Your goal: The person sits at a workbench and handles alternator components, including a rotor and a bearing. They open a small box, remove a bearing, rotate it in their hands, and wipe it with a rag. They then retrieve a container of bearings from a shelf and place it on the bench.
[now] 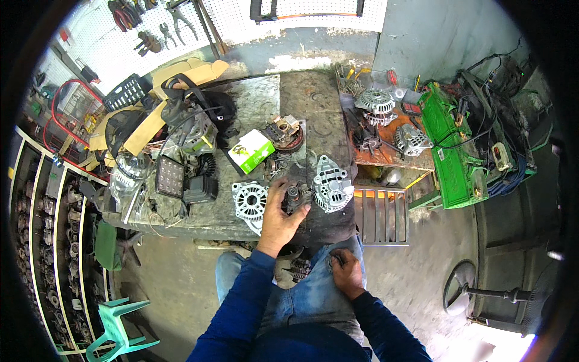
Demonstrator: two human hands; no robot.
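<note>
My left hand reaches over the bench's front edge, its fingers closed round a dark alternator part with a round stub pointing up. To its left lies a silver alternator housing with a ring of slots. On the other side is a second silver alternator housing, apart from the hand. My right hand rests on my right thigh with curled fingers; something small and dark shows at the fingertips, too small to name. A green and white box and a worn round metal part lie farther back.
A work lamp, cardboard and a black bag crowd the bench's left. An orange-topped side table with alternators stands right, beside a green crate. Shelves of parts and a green plastic chair are at left.
</note>
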